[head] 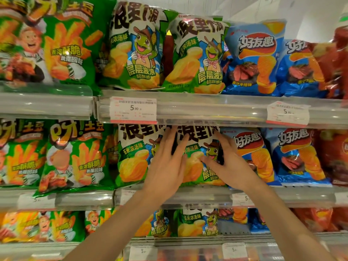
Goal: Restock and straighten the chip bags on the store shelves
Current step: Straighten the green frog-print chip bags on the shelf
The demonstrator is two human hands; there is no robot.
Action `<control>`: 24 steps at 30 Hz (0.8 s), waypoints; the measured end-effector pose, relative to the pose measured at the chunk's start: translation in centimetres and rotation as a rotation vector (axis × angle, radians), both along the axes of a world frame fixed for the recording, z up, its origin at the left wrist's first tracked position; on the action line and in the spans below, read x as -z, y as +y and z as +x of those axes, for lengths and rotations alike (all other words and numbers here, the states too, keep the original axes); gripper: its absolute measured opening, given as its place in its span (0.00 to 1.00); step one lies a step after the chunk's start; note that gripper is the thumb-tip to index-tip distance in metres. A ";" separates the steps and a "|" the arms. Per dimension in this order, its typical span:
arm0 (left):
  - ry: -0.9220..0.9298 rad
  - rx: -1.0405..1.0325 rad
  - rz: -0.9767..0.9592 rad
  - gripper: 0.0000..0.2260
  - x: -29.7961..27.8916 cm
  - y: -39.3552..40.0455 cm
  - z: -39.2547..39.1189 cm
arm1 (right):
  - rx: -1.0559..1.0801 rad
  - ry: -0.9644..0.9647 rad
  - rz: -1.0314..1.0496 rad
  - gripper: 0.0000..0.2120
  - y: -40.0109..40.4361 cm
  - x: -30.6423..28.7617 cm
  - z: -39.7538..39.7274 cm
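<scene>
A green and blue turtle-print chip bag stands upright on the middle shelf. My left hand lies flat on its left side, fingers straight and pointing up. My right hand presses its right edge with spread fingers and the thumb across the front. A matching turtle bag stands just to the left, partly behind my left hand. Two more turtle bags stand on the shelf above.
Green fry-print bags fill the left of each shelf. Blue steak-flavour bags and red bags stand to the right. Clear price rails with white tags front each shelf. The lower shelf holds more bags.
</scene>
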State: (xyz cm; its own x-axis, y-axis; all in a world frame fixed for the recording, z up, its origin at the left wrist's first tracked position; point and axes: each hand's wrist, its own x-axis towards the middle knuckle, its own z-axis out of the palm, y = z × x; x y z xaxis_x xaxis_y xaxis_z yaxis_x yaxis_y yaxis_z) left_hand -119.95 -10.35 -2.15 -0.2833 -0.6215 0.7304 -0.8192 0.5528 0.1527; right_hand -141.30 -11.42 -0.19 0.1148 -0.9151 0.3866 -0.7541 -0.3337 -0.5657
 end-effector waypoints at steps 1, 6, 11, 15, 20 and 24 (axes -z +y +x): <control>-0.048 -0.056 -0.051 0.21 -0.1 0.0 1.0 | 0.053 0.062 -0.082 0.39 0.1 0.1 0.6; -0.130 -0.360 -0.054 0.23 -0.2 -0.8 5.3 | 0.207 0.309 -0.348 0.33 0.0 1.2 4.6; -0.148 -0.428 0.060 0.27 0.1 -2.1 6.0 | 0.296 0.438 -0.324 0.37 -0.6 2.0 7.0; -0.176 -0.399 0.079 0.28 0.4 -2.6 6.6 | 0.308 0.452 -0.267 0.38 -0.8 2.6 7.3; -0.179 -0.334 0.052 0.27 0.2 -2.5 7.7 | 0.321 0.438 -0.257 0.38 -0.6 2.7 7.2; -0.211 -0.329 0.048 0.27 0.3 -2.7 7.8 | 0.358 0.434 -0.261 0.37 -0.6 2.8 7.8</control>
